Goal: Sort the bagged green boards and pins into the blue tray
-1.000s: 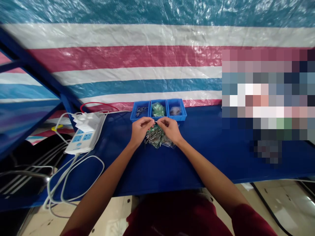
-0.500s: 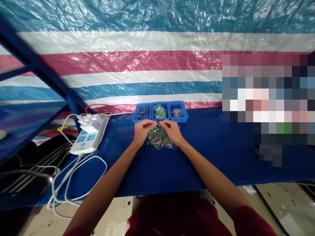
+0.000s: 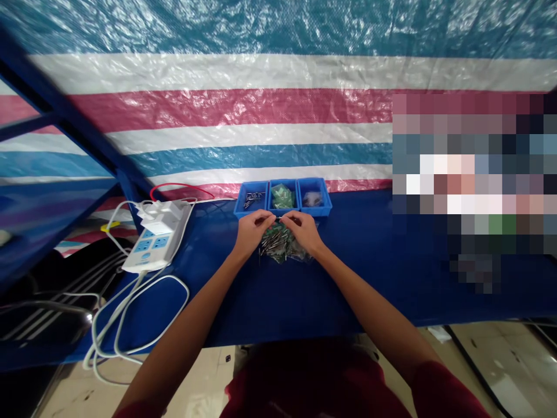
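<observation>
- Left hand (image 3: 250, 233): thumb and fingertips closed in a narrow pinch on one end of a small slim piece (image 3: 279, 218), just on the near side of the middle bin (image 3: 282, 211).
- Right hand (image 3: 303, 232): matching narrow pinch on the other end of the same piece, likewise near the middle bin. Piece is too small to identify.
- Middle bin: blue, upright on the blue counter (image 3: 278, 307); contains a green bag (image 3: 282, 197).
- Left bin (image 3: 242, 212): blue, directly beside the middle bin on its left; loose metal pins (image 3: 252, 199) inside.
- Right bin (image 3: 317, 212): blue, directly beside the middle bin on its right; a pale bundle (image 3: 312, 199) inside, contents indistinct.
- Heap of slender metal parts (image 3: 275, 242): on the near side of the middle bin, below the hands, with clear plastic (image 3: 299, 252) at its right edge.
- Power strip (image 3: 134, 264): white, well to the left of the middle bin, with white adapters (image 3: 163, 222) plugged in.
- Striped sheet (image 3: 261, 105): hangs behind the middle bin.
</observation>
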A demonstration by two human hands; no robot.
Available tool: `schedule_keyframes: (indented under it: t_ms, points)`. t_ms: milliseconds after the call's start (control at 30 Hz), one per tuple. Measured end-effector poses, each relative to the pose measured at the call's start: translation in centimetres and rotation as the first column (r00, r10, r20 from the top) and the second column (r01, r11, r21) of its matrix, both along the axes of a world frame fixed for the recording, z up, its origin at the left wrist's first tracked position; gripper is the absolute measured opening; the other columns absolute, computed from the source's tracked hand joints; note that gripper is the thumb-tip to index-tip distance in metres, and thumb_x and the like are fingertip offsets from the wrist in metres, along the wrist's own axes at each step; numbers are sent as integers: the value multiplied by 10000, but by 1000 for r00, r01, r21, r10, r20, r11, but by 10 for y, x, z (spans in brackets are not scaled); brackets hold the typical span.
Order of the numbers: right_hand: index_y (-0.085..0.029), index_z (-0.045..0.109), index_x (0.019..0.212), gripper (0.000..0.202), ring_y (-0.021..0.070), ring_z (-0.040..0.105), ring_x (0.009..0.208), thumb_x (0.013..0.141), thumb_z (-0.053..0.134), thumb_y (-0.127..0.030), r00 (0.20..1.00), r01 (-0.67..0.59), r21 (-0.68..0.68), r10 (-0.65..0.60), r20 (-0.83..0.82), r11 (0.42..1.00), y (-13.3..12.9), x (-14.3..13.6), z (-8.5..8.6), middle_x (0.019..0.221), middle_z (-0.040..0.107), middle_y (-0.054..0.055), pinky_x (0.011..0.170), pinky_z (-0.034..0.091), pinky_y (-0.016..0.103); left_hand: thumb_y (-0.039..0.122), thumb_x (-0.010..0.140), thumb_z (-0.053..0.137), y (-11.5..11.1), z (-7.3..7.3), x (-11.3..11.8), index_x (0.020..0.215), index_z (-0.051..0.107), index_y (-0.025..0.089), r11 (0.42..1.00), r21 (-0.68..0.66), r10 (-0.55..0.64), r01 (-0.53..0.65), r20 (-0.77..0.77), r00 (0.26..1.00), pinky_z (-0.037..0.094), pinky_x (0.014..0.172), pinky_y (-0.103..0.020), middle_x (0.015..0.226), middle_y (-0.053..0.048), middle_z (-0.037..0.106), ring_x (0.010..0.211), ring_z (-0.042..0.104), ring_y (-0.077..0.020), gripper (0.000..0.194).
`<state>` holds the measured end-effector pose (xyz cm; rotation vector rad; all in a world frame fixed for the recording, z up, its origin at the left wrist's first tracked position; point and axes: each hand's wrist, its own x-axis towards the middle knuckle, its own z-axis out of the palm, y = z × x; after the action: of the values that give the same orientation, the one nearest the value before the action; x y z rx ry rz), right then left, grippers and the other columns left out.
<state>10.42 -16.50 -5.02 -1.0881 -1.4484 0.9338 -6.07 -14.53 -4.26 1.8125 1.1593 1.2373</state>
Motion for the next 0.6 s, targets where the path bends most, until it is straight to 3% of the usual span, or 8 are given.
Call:
schedule_keyframes:
  t_ms: [133, 400, 600]
  points:
    - [-171, 652, 718, 290, 140, 527, 598, 842, 535, -406, 1000, 24, -23, -23, 20, 999, 2, 0, -2, 642, 599, 6, 613, 395, 274, 401, 796, 655, -2, 1, 0, 744, 666, 168, 1000, 17, 9, -8, -19, 1000, 477, 603, -246, 666, -5, 655, 601, 586, -137, 239]
    - [-174, 651, 713, 265, 139, 508, 584, 818, 550, -396, 999, 47, 1, -47, 15, 999, 2, -1, 0, 630, 590, 4, 593, 388, 272, 434, 757, 698, -2, 4, 3, 722, 674, 166, 999, -47, -22, 27, 95, 995, 439, 542, -241, 610, -3, 632, 545, 553, -130, 271]
    - [-183, 622, 736, 292, 131, 471, 591, 839, 531, -440, 999, -54, 17, 54, 1, 998, 0, 0, 0, 633, 546, -3, 576, 381, 261, 435, 708, 747, 0, 1, 2, 654, 657, 151, 985, -126, -86, 120, 246, 965, 413, 490, -231, 583, -15, 617, 514, 530, -116, 303]
